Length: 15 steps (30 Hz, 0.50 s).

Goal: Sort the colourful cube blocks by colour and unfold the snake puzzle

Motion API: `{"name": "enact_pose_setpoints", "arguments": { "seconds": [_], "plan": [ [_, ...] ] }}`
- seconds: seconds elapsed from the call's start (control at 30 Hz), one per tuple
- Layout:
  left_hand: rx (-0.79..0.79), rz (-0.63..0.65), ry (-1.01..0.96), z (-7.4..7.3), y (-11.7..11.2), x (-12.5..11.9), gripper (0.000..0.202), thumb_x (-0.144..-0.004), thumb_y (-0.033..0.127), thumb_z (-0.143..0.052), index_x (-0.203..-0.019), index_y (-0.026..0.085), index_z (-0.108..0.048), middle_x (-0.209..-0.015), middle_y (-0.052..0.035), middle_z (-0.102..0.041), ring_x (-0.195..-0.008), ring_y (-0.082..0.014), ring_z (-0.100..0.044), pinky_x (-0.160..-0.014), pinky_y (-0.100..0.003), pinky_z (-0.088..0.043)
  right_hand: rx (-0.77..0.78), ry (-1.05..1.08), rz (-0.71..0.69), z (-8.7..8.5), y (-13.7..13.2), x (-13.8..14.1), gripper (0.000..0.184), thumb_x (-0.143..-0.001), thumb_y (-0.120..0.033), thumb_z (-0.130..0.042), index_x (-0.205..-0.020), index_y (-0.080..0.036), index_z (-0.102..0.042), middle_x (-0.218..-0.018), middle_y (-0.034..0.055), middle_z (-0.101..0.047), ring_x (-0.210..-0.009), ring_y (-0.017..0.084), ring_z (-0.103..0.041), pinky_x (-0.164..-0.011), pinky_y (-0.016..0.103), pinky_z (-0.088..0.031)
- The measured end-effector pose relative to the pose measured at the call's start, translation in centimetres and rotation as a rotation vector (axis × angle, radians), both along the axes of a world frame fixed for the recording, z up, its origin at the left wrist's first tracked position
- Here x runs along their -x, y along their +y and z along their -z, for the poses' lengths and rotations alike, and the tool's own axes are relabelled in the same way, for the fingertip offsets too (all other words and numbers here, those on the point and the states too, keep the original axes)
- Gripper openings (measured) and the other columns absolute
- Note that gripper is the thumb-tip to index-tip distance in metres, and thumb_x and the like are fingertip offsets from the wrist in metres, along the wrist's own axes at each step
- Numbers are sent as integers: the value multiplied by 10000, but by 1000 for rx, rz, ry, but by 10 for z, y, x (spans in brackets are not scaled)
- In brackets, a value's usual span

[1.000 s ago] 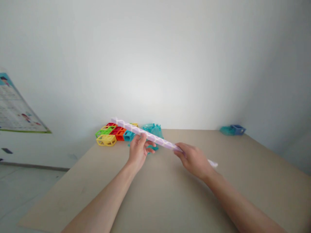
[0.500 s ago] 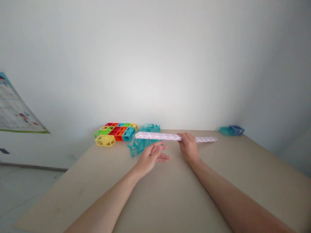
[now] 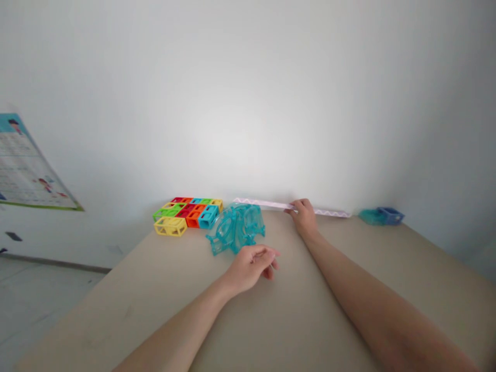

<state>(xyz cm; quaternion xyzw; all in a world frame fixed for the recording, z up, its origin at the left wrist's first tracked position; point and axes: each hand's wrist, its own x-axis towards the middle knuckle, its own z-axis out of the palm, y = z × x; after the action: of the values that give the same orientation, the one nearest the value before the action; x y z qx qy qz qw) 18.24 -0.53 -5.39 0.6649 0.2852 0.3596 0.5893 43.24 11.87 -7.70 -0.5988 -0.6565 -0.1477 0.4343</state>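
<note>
A long pale purple strip with a white zigzag lies along the far edge of the table against the wall. My right hand rests on its middle, fingers closed over it. My left hand hovers low over the tabletop with its fingers loosely curled and nothing in them. It sits just in front of a heap of clear teal curved plastic pieces.
A block of coloured open-frame cubes in yellow, green, red, orange and blue sits at the far left of the beige table. A teal and blue piece lies at the far right. A poster hangs on the left wall.
My left hand let go of the purple strip and drew back toward me. My right hand carried the strip away, turned it level, and brought it to the table's far edge by the wall.
</note>
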Motion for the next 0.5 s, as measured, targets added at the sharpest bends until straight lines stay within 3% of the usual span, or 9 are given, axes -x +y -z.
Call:
{"name": "enact_pose_setpoints", "arguments": {
  "seconds": [0.23, 0.5],
  "plan": [
    [-43, -1, 72, 1, 0, 0, 402, -862, 490, -532, -911, 127, -698, -716, -59, -655, -527, -112, -566, -528, -225, -441, 34, -34, 82, -1, 9, -1, 231, -872, -343, -568, -973, -187, -705, -974, 135, -552, -958, 286, -424, -815, 404, -326],
    [-78, -7, 103, 2, 1, 0, 375, -855, 472, -534, -896, 138, -699, -699, -50, -655, -521, -115, -557, -521, -225, -425, 97, -5, 110, -6, -2, 5, 175, -857, -226, -490, -872, -157, -651, -875, 137, -588, -827, 246, -439, -742, 353, -302]
  ]
}}
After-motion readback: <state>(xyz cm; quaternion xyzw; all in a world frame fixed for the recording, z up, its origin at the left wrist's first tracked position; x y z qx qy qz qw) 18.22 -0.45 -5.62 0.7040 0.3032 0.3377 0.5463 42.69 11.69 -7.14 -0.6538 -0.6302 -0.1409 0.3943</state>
